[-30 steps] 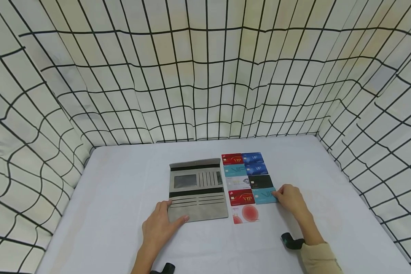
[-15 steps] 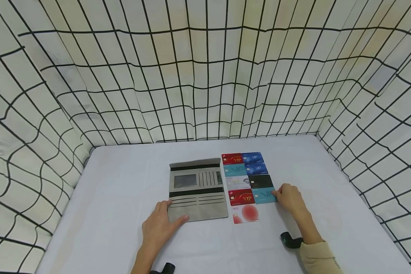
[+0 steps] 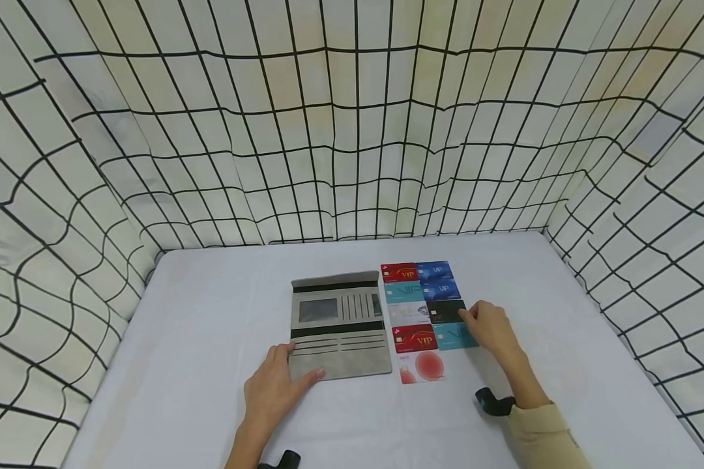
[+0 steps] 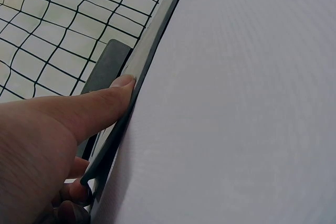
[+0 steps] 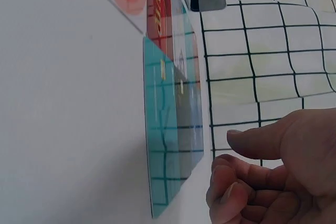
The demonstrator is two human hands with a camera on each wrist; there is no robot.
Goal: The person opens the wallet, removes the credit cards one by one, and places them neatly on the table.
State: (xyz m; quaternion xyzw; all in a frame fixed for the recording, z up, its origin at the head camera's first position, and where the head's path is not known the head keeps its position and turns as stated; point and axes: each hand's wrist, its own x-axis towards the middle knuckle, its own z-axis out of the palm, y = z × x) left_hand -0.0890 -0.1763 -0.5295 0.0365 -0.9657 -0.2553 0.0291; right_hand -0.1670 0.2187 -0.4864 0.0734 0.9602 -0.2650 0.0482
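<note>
A grey card wallet (image 3: 341, 359) lies unfolded on the white tabletop, showing several slots and a dark window. My left hand (image 3: 274, 391) grips its near left corner; in the left wrist view the thumb (image 4: 113, 100) presses on top while fingers curl under the edge. Right of the wallet, cards lie in two columns. My right hand (image 3: 494, 329) is at the right edge of the black card (image 3: 446, 311), just above the lower teal card (image 3: 453, 337). From the right wrist view, the thumb and bent fingers stand apart with nothing between them.
Red VIP cards (image 3: 413, 338), blue cards (image 3: 439, 288), a pale card (image 3: 407, 313), another teal card (image 3: 401, 291) and a white card with a red circle (image 3: 420, 367) make up the rows. Black-gridded white cloth (image 3: 352, 143) surrounds the table.
My right hand has moved off the lower teal card's right edge, up and slightly left to the black card. The left hand and wallet have stayed put.
</note>
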